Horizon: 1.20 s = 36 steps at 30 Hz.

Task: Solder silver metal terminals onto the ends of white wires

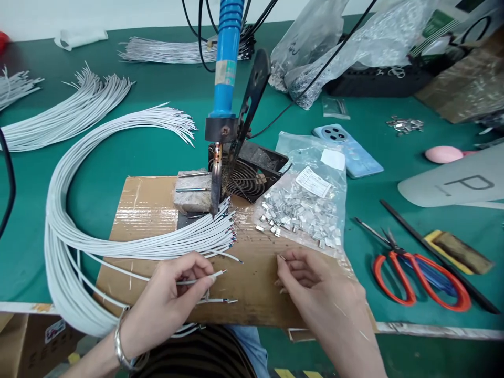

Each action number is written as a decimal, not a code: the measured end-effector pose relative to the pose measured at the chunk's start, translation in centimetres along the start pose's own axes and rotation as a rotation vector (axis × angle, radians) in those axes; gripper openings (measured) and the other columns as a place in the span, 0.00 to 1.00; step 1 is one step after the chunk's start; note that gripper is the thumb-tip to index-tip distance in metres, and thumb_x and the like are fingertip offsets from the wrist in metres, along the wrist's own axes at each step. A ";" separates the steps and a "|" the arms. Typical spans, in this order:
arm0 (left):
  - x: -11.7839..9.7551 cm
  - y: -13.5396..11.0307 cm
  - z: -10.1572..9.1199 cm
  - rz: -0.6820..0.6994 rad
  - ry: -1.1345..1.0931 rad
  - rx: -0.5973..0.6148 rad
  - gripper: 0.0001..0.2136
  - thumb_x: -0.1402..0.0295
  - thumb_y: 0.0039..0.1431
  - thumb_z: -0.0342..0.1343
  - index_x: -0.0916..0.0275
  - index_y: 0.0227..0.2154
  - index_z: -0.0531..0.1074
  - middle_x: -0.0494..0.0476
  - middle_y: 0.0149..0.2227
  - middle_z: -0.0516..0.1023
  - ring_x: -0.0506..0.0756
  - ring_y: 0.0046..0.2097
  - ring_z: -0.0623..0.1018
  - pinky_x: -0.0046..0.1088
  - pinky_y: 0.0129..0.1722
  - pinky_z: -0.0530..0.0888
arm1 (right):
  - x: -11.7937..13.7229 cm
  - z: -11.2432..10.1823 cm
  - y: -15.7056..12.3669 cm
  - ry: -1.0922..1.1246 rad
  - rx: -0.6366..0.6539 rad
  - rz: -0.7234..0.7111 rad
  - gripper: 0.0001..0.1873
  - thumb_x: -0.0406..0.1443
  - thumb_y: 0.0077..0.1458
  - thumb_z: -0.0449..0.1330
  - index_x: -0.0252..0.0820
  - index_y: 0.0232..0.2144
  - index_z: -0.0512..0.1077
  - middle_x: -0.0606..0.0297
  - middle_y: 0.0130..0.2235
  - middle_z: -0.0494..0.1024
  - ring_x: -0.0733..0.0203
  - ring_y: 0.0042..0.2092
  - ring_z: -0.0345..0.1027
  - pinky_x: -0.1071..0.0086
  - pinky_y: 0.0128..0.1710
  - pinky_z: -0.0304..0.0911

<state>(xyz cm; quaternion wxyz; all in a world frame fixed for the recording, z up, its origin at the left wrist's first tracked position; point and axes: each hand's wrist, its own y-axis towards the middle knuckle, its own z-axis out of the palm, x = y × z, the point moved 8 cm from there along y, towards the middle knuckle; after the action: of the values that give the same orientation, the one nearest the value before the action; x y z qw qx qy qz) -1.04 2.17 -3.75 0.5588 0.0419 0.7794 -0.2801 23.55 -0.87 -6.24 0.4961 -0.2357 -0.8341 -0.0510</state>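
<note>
My left hand pinches a white cable between thumb and fingers, its bare tip pointing right. To the right, above the cardboard sheet, my right hand has thumb and index finger pressed together; whatever is at the fingertips is too small to name. A bundle of white cables curves in from the left, with its stripped ends fanned out just beyond my left hand. Over those ends stands a soldering iron with a blue handle, tip down. A clear bag of small metal connector shells lies beyond my right hand.
A small fan and a grey block flank the iron's tip. Orange-handled scissors, a blue phone and a black rod lie right. More cable bundles sit at the back left.
</note>
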 end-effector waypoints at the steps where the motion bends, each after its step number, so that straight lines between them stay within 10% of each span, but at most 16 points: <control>1: 0.0 0.0 -0.1 -0.015 -0.017 0.002 0.09 0.62 0.66 0.56 0.62 0.33 0.73 0.49 0.25 0.69 0.51 0.27 0.67 0.24 0.27 0.65 | 0.2 0.4 -0.5 0.052 0.025 0.016 0.12 0.44 0.49 0.67 0.43 0.26 0.74 0.66 0.20 0.78 0.59 0.19 0.75 0.70 0.19 0.73; 15: 0.2 0.5 0.3 -0.094 -0.131 0.047 0.10 0.62 0.62 0.59 0.64 0.33 0.75 0.48 0.24 0.69 0.49 0.27 0.65 0.25 0.27 0.60 | 4.2 6.6 -4.7 0.604 0.289 0.168 0.05 0.39 0.54 0.69 0.45 0.29 0.84 0.70 0.21 0.73 0.71 0.21 0.67 0.80 0.20 0.65; 36: 0.2 0.5 0.1 -0.105 -0.173 0.040 0.11 0.60 0.64 0.59 0.64 0.35 0.73 0.48 0.27 0.70 0.49 0.28 0.63 0.25 0.26 0.58 | 5.4 7.1 -4.7 0.601 0.349 -0.063 0.07 0.35 0.60 0.66 0.50 0.38 0.85 0.70 0.25 0.74 0.72 0.22 0.64 0.79 0.20 0.58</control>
<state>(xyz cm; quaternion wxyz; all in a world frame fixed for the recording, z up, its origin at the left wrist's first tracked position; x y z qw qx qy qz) -0.86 2.45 -4.14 0.6077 -0.0119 0.7235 -0.3272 13.58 -0.90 -4.48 0.7504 -0.0961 -0.6539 0.0101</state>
